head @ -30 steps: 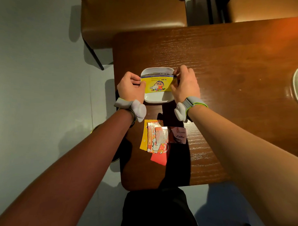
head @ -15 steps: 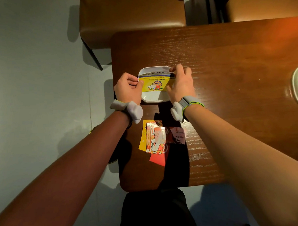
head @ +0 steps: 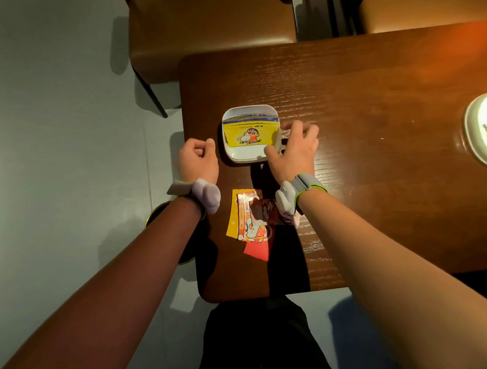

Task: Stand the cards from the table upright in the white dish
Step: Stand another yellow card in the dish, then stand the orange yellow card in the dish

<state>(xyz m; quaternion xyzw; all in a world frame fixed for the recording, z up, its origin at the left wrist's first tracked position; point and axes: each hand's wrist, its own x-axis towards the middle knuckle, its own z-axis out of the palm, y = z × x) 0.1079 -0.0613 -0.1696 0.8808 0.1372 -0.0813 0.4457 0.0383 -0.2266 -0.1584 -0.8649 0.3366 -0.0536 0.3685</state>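
1. At the far left, grey floor (head: 57,148) runs beside a dark wooden table (head: 376,190). A brown chair (head: 210,29) stands past the table's far left corner.
2. The left hand (head: 198,161) sits at the table's left edge, just left of the white dish (head: 245,156). Its fingers are curled in on themselves and hold nothing. A pale strap with a white device wraps the wrist.
3. The white dish is square with rounded corners. Inside it a yellow cartoon card (head: 249,135) stands upright, leaning toward the far wall, with more card edges showing behind it.
4. Nearer the viewer, loose cards (head: 247,220) lie flat in an overlapping pile: yellow, orange and white, red, and one dark.
5. The right hand (head: 294,153) hovers at the dish's right rim, fingers spread and loose, holding nothing.
6. At the far right edge, a round white object (head: 484,130) rests on the table.
7. Half a second ago both hands pinched the yellow card's sides; now both have let go and drawn apart, and the card stands alone.
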